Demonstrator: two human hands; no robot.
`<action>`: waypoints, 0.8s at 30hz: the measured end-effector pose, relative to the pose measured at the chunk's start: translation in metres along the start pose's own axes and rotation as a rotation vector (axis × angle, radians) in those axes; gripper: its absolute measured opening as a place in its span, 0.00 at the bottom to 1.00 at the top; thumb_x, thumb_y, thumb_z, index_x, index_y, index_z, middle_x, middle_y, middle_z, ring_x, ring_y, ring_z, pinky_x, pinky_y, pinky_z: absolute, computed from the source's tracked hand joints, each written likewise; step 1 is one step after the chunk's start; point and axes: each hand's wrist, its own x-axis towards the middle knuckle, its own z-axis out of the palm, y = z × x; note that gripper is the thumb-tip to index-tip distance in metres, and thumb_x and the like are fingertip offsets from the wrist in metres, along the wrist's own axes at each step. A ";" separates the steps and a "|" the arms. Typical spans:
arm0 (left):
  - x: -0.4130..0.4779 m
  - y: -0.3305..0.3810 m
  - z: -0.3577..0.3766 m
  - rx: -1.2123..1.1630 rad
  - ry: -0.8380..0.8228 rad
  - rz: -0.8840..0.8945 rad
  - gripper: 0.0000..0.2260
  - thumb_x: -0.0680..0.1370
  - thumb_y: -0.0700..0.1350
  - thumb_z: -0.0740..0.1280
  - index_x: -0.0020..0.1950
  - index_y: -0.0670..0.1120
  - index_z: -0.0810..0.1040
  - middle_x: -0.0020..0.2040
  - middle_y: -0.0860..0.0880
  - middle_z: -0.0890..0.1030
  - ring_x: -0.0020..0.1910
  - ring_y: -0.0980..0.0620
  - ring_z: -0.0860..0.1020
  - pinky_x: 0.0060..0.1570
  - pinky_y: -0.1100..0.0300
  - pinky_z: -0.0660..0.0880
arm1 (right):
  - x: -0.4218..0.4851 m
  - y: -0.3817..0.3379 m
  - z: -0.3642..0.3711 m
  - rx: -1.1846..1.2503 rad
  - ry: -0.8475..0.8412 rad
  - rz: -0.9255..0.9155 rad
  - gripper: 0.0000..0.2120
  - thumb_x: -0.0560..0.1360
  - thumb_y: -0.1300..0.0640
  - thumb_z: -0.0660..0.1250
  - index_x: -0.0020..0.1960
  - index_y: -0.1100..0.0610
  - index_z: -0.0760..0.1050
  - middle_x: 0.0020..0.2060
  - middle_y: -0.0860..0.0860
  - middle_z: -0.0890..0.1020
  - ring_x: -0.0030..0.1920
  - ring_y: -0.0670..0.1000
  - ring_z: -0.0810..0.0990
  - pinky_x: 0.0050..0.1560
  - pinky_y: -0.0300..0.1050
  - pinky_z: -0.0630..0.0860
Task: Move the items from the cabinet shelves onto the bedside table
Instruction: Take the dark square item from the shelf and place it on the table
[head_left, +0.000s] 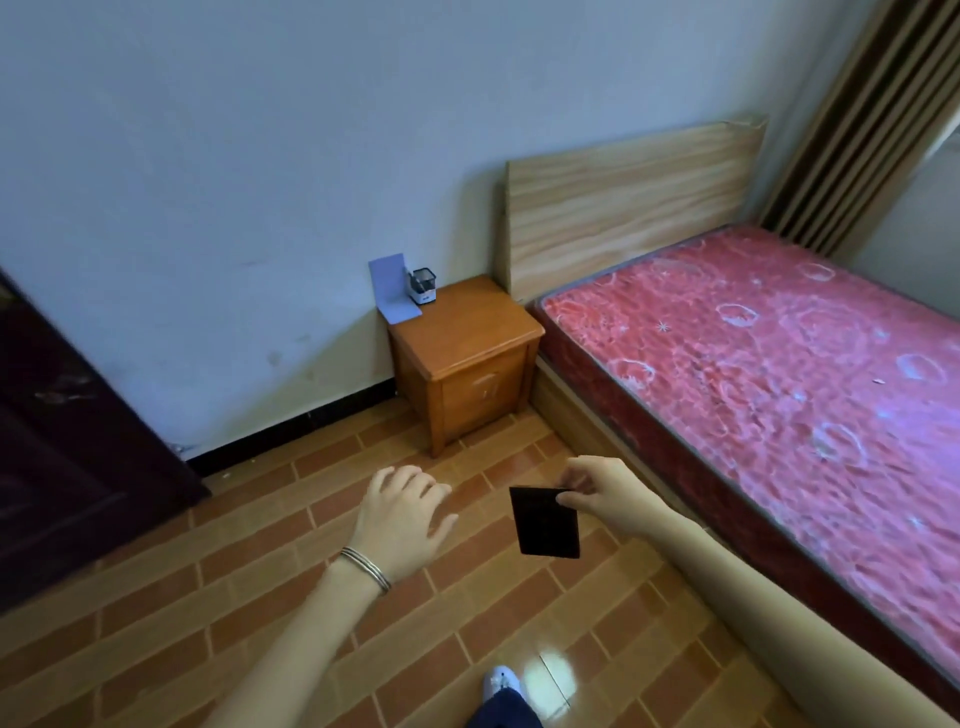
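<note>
Room: tiled floor (270, 545), bedside table (467, 332) at your 12 o'clock, beside the bed (753, 364).
Tabletop: lavender bookend (392, 288) and pen holder (422, 286) at its far corner.
Right hand (597, 488): pinching a flat black card (545, 522) by its top corner.
Left hand (400, 514): fingers spread, holding nothing.
Risk: your corner pinch looks light; the card could swing or slip while you walk.

The dark cabinet (62, 467) on the left is chopped off by the frame edge, so no shelves show. Can't read the tiny label on the pen holder (422, 286) on the far bedside table (467, 332). The right hand (602, 491) covers a corner of the black card (544, 522). The bed (779, 374) runs off the right edge, and only a shoe tip (501, 680) shows at the bottom.
</note>
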 end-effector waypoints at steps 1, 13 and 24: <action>0.017 -0.004 0.000 0.003 0.013 0.004 0.19 0.73 0.59 0.55 0.49 0.52 0.82 0.45 0.54 0.82 0.49 0.51 0.79 0.49 0.51 0.75 | 0.017 0.003 -0.011 0.008 0.007 -0.001 0.04 0.73 0.56 0.68 0.43 0.50 0.74 0.43 0.46 0.78 0.45 0.47 0.77 0.45 0.42 0.74; 0.158 -0.029 0.029 -0.035 -0.004 -0.096 0.21 0.72 0.58 0.55 0.54 0.51 0.81 0.52 0.50 0.82 0.52 0.48 0.79 0.50 0.50 0.75 | 0.177 0.037 -0.079 0.014 -0.057 -0.063 0.03 0.72 0.57 0.70 0.44 0.52 0.77 0.42 0.46 0.79 0.44 0.47 0.78 0.47 0.44 0.76; 0.282 -0.128 0.065 -0.050 -0.045 -0.158 0.21 0.72 0.57 0.55 0.54 0.50 0.81 0.51 0.50 0.82 0.52 0.48 0.79 0.49 0.49 0.76 | 0.340 0.048 -0.102 -0.007 -0.130 -0.063 0.03 0.72 0.58 0.69 0.44 0.51 0.77 0.43 0.45 0.79 0.45 0.46 0.78 0.47 0.44 0.76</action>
